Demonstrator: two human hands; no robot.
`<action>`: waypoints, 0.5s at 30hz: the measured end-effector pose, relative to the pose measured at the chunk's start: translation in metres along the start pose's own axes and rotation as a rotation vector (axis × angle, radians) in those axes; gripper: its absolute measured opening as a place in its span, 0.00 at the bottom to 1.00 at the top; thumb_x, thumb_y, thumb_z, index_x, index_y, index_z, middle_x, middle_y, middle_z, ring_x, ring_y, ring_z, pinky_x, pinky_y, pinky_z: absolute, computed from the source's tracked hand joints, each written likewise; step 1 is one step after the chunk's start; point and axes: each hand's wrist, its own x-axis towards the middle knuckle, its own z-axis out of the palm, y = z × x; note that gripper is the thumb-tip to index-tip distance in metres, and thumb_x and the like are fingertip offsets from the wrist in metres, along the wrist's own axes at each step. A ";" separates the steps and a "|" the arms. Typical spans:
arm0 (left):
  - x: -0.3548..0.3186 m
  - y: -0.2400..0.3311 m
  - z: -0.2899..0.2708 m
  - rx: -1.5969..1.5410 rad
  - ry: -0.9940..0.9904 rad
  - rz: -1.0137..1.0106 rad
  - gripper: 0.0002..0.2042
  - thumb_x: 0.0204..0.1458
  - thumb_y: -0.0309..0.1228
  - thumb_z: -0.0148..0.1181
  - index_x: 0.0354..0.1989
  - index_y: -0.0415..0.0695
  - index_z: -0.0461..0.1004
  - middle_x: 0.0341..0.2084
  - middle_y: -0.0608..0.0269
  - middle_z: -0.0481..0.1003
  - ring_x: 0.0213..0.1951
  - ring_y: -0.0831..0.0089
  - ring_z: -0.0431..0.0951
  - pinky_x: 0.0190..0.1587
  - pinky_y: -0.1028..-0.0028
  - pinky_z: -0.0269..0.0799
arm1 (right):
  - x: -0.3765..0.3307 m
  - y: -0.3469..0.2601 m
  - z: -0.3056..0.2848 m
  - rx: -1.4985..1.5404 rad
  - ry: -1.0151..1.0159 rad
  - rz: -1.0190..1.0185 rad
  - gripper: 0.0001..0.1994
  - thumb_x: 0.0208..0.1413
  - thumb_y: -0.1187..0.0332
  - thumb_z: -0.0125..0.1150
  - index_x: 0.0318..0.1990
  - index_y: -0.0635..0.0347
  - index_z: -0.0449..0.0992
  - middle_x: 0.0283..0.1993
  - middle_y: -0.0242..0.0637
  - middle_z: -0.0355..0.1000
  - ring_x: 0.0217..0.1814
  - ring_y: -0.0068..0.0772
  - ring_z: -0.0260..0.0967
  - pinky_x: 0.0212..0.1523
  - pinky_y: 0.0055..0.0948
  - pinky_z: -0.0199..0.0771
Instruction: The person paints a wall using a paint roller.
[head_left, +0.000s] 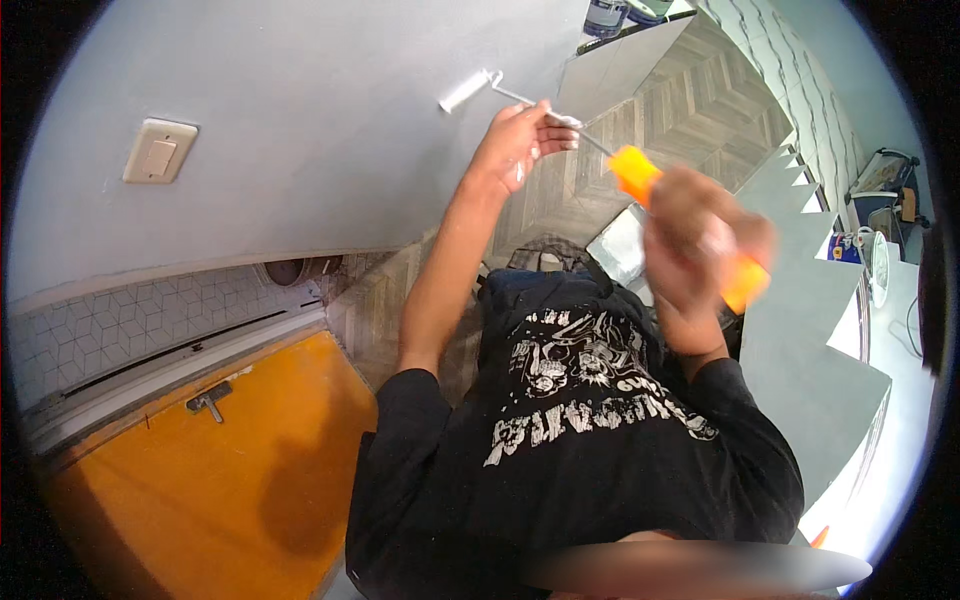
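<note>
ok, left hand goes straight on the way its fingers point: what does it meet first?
Most likely the metal rod, right at the fingers of the left hand. Past it the patterned floor shows, but depth is unclear.

The paint roller (463, 92) has the wall switch (160, 152) to its left, the staircase (800, 400) to its right; the door (250, 460) is lower left.
</note>
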 end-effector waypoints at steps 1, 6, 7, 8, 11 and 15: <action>-0.019 0.010 0.012 0.021 -0.013 0.065 0.10 0.62 0.31 0.46 0.37 0.35 0.67 0.33 0.47 0.76 0.33 0.62 0.79 0.40 0.64 0.78 | 0.006 -0.021 -0.007 0.050 -0.100 -0.087 0.07 0.53 0.71 0.49 0.25 0.58 0.61 0.17 0.32 0.61 0.17 0.30 0.59 0.25 0.32 0.65; -0.039 0.038 0.058 0.021 -0.189 0.138 0.11 0.62 0.32 0.46 0.37 0.34 0.67 0.32 0.49 0.76 0.33 0.61 0.79 0.40 0.64 0.78 | 0.012 -0.052 -0.022 0.195 0.104 -0.349 0.11 0.53 0.69 0.47 0.22 0.50 0.55 0.16 0.25 0.55 0.16 0.20 0.50 0.25 0.28 0.59; -0.019 0.030 0.056 -0.001 -0.205 0.090 0.11 0.62 0.32 0.46 0.37 0.35 0.67 0.32 0.48 0.76 0.33 0.61 0.79 0.40 0.64 0.78 | 0.016 -0.045 -0.024 0.019 0.139 -0.340 0.10 0.53 0.69 0.47 0.23 0.51 0.55 0.16 0.27 0.55 0.16 0.22 0.50 0.25 0.28 0.59; -0.010 0.023 0.038 -0.015 -0.165 0.078 0.11 0.62 0.32 0.46 0.37 0.35 0.67 0.32 0.48 0.76 0.33 0.61 0.79 0.40 0.64 0.78 | 0.012 -0.024 -0.018 -0.093 0.159 -0.318 0.09 0.52 0.70 0.46 0.24 0.52 0.55 0.16 0.29 0.55 0.17 0.23 0.50 0.25 0.28 0.58; 0.023 -0.005 0.003 -0.037 0.010 -0.011 0.10 0.62 0.31 0.46 0.36 0.35 0.67 0.32 0.48 0.76 0.33 0.61 0.79 0.40 0.64 0.78 | -0.003 0.020 0.002 -0.065 0.202 -0.003 0.08 0.51 0.72 0.48 0.26 0.54 0.55 0.16 0.32 0.54 0.17 0.25 0.49 0.23 0.29 0.54; -0.009 0.013 0.029 0.089 -0.075 0.068 0.11 0.63 0.32 0.44 0.36 0.35 0.67 0.33 0.48 0.76 0.34 0.62 0.78 0.40 0.65 0.78 | 0.002 -0.023 -0.011 0.035 0.077 -0.138 0.10 0.54 0.71 0.47 0.23 0.50 0.56 0.16 0.25 0.52 0.16 0.23 0.48 0.26 0.30 0.57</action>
